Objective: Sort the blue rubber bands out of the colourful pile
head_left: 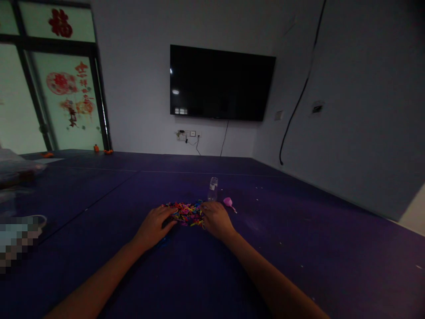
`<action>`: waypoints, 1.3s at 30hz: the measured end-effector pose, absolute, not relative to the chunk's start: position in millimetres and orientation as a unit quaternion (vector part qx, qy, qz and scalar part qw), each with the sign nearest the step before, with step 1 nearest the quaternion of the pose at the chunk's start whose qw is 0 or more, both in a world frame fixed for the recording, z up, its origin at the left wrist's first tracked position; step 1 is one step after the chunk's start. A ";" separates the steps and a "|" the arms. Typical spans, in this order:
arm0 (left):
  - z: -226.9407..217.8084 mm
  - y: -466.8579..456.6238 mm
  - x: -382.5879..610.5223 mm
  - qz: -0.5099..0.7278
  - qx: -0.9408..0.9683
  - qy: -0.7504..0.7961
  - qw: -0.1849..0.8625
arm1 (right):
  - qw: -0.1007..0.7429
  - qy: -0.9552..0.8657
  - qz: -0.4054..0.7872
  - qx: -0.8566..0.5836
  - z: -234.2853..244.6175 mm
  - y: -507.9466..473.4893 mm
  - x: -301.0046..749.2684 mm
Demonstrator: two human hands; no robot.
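A pile of small, many-coloured rubber bands [187, 213] lies on the purple mat in front of me. Cupped against its left side is my left hand [154, 227], fingers reaching over the edge and thumb held apart. My right hand [217, 220] rests at the right side, its fingers bent over the bands and their tips partly hidden. Both hands appear open around the pile. Just beyond my right hand stands a clear plastic bottle [213, 188]. A pink balloon [228, 202], or something shaped like one, lies to the right of it.
The purple mat [99, 212] has a few white specks. At the left edge are a blurred clear plastic bag [16, 168] and a pale blue, partly pixelated object [20, 232]. Small orange items [96, 148] sit by the glass door. A television [221, 84] hangs on the far wall.
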State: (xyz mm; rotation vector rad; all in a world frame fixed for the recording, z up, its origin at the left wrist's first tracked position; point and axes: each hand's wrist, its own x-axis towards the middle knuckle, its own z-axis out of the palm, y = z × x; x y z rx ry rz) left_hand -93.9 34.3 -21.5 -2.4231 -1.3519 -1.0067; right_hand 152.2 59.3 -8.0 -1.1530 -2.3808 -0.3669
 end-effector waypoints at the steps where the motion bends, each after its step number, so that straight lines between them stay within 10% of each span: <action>1: -21.5 34.0 -92.8 -0.340 -0.823 -0.443 0.100 | 0.221 -0.889 -0.138 -0.377 -8.1 54.3 146.2; 12: -10.2 24.6 -84.8 -0.362 -0.837 -0.400 0.091 | 0.167 -0.944 -0.151 -0.241 -11.4 33.0 122.4; 39: -13.5 47.1 -120.1 -0.381 -0.808 -0.448 -0.027 | 0.208 -0.881 -0.065 -0.420 -24.3 65.2 141.6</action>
